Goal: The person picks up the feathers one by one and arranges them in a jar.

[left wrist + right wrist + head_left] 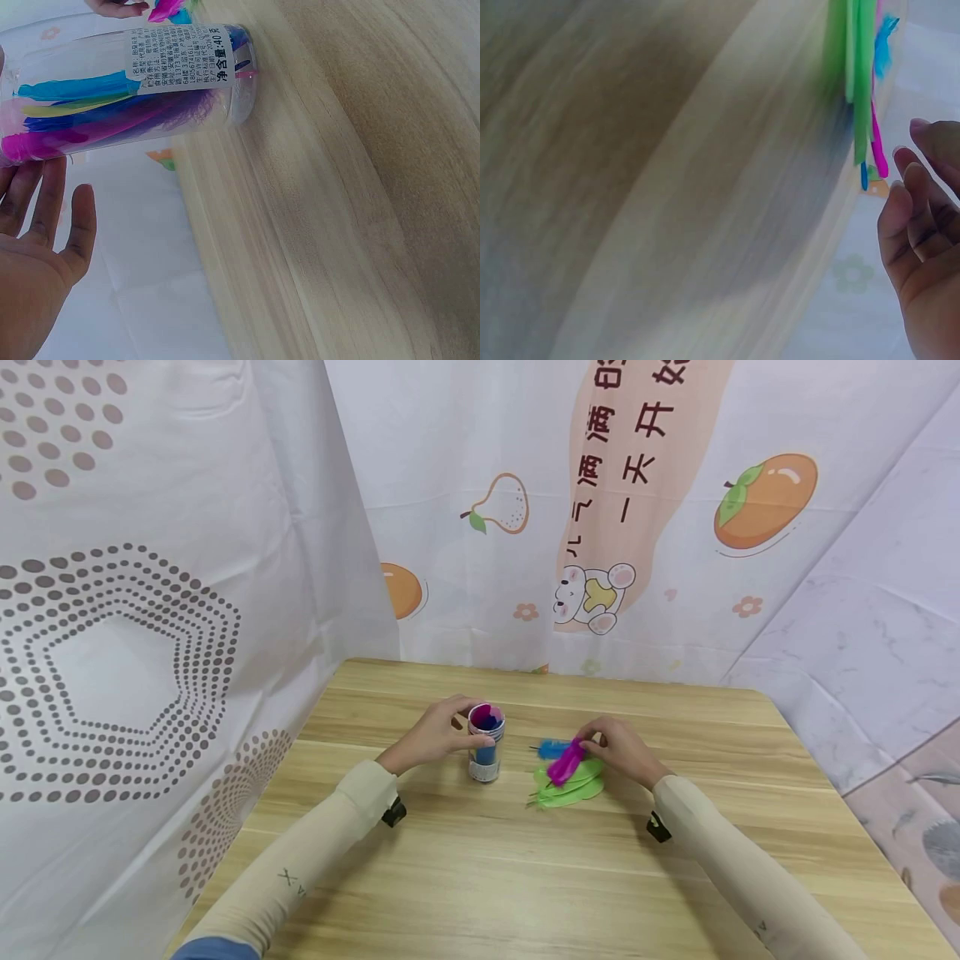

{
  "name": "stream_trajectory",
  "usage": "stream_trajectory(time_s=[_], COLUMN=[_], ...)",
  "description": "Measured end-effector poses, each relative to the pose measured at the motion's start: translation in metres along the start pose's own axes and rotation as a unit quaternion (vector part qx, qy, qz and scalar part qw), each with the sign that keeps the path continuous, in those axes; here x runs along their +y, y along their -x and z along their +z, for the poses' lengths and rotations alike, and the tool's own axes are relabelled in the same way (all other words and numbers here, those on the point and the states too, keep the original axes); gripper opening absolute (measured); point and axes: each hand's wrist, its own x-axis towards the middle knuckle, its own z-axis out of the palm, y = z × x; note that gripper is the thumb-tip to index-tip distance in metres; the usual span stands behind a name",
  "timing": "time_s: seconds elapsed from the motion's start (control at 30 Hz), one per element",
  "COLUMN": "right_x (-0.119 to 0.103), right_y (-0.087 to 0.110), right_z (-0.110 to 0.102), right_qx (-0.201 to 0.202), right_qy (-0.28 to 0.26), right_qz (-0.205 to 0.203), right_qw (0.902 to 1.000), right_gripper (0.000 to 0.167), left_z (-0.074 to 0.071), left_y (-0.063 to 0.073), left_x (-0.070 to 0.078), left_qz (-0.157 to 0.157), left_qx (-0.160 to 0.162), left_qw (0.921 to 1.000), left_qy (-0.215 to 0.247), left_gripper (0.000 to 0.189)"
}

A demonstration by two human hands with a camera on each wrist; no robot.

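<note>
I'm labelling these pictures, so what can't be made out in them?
Head view: the number of green feathers; they overlap, and a magenta feather covers part of them.
Left wrist view: the mouth end of the jar, cut off by the left edge; whatever its label hides.
Right wrist view: the green feathers' upper ends, cut off by the top edge.

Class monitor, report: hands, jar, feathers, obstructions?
Left hand holding upright jar. Right hand beside magenta feather. Green feathers partly beneath it. Nothing visibly blocking.
</note>
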Motion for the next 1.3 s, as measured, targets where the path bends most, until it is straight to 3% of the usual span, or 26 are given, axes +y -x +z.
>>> stream_trajectory(time_s=[0.37,0.73,0.87,1.3], right_x=[0.007,0.009,0.007,0.014], right_y=[0.001,-0.003,-0.005,-0.004], right_z=[0.003,0.008,0.010,0.005], right_qx=[0.003,-0.043,-0.044,-0.010], right_qy=[0.020,0.063,0.069,0.062], right_qz=[0.000,-0.026,-0.019,-0.003], right_qw=[0.9998,0.9967,0.9965,0.9980], right_gripper=[0.018,0.044,0.040,0.006], left_z=[0.001,0.002,0.001,0.001], left_y=[0.001,0.002,0.002,0.001], left_x=[0.001,0.000,0.001,-0.001], left_qz=[-0.002,-0.002,-0.004,0.008], left_qx=[0.001,0.000,0.001,0.007], left_qw=[1.0000,1.0000,1.0000,0.9999], left_qy=[0.003,0.004,-0.002,0.003], left_gripper=[0.057,0.057,0.057,0.057])
